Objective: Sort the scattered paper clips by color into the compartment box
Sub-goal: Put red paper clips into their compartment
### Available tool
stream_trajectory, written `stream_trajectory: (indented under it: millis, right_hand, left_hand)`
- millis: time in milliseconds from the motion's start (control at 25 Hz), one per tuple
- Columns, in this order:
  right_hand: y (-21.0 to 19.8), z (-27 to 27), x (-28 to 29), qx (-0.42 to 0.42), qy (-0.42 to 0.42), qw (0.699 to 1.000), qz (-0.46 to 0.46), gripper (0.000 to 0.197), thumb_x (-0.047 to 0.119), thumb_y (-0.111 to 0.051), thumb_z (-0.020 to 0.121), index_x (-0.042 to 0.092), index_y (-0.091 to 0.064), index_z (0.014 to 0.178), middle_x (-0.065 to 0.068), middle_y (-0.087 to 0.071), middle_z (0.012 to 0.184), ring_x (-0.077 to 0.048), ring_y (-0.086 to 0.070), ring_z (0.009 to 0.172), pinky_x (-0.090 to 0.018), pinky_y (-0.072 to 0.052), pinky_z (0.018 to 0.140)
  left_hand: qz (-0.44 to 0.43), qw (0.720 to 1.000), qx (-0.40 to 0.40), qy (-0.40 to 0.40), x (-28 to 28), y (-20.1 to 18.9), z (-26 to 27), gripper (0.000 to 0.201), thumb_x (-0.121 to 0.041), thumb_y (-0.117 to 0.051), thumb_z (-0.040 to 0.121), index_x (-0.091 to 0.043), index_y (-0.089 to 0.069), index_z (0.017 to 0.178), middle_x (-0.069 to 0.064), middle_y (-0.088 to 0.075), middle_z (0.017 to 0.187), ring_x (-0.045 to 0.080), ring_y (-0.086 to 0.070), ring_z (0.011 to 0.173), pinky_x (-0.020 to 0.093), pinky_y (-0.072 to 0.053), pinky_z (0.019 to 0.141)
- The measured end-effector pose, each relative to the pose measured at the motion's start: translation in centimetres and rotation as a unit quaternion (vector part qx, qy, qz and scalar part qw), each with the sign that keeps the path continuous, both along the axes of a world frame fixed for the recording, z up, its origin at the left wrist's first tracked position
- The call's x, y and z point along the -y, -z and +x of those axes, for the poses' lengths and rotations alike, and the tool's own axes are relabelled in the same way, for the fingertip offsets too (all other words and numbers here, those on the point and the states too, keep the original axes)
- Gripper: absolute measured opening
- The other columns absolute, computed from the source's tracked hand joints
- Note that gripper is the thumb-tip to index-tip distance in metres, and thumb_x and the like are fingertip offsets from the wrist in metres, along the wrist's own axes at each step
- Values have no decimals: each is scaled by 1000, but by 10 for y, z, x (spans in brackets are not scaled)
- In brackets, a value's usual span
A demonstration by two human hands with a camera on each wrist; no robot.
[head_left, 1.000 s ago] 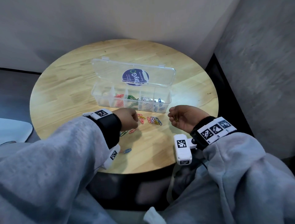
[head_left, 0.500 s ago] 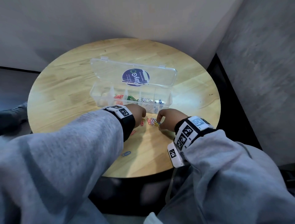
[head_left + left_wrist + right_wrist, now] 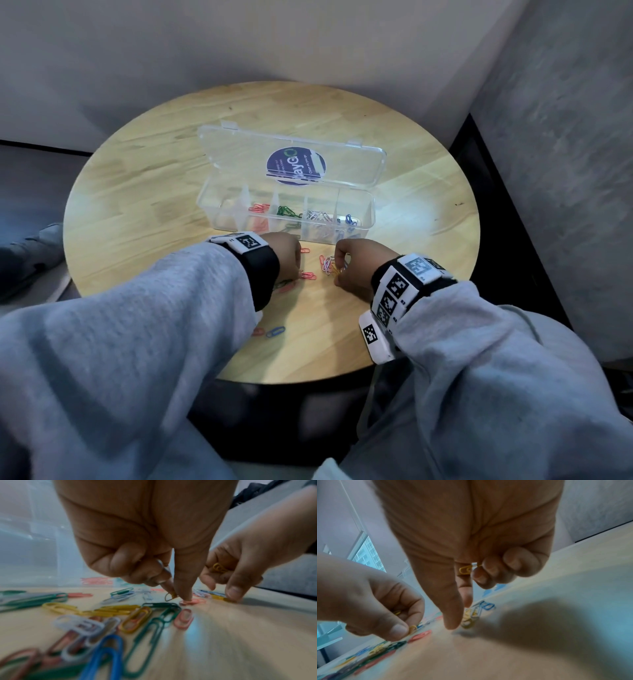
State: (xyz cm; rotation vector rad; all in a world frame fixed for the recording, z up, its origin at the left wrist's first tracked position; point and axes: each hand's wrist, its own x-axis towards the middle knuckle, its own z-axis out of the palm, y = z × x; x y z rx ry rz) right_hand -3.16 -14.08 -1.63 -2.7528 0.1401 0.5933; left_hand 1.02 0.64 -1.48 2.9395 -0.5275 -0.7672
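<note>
Yellow paper clips (image 3: 465,569) pinched in both hands (image 3: 356,262).

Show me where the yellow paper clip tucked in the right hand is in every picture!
Head view: not visible; the right hand hides it.
Left wrist view: right of centre, the yellow paper clip sits inside the curled fingers of the far hand.
Right wrist view: just above centre, held against the palm by curled fingers.
Shared landmark: the pink clip lying on the table between both hands, seen lower left in the right wrist view.
</note>
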Motion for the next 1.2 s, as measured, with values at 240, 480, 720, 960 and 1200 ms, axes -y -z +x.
stream_trajectory:
  millis: [240, 480, 720, 960, 1200]
  right_hand:
    - [-2, 2, 0, -12, -7, 1000, -7, 23, 18, -66, 81, 18, -61, 104, -2, -60, 115, -22, -58, 95, -24, -43, 73]
    - [10, 12, -6, -66, -17, 996, -63, 22, 16, -58, 79, 5, -70, 95, -8, -69, 97, -23, -62, 82, -28, -51, 73]
    - [4, 8, -3, -73, 4, 997, 1, 16, 18, -64, 73, 6, -71, 81, -7, -64, 77, -21, -58, 70, -29, -50, 65]
    - [-24, 5, 7, -65, 132, 943, 297, 20, 1, -61, 82, 11, -54, 66, 0, -61, 54, -12, -51, 51, -19, -42, 50]
    - [-40, 9, -31, -101, 196, 816, 534, 24, -13, -42, 89, 4, -57, 82, -8, -49, 61, -10, -50, 42, -16, -45, 44]
  left_hand:
    - [-76, 996, -22, -45, -8, -13, -6, 12, -29, -66, 84, -21, -58, 83, -9, -48, 68, 14, -49, 81, 19, -29, 50]
    - [-171, 974, -90, -119, -18, -19, -7, 24, -24, -65, 82, -19, -49, 64, -3, -51, 64, 14, -47, 60, 22, -37, 57]
    - [-386, 853, -211, -281, -32, -27, -8, 29, 4, -51, 85, -10, -42, 62, 14, -55, 70, 17, -50, 48, 17, -42, 43]
    - [-497, 777, -184, -339, -59, -43, -1, 31, 8, -47, 86, -12, -38, 65, 9, -59, 49, 11, -52, 34, 14, -44, 37]
    - [-584, 696, -173, -381, -94, -60, 22, 16, -4, -48, 91, -9, -47, 77, 14, -57, 74, 18, -58, 60, 17, -53, 48]
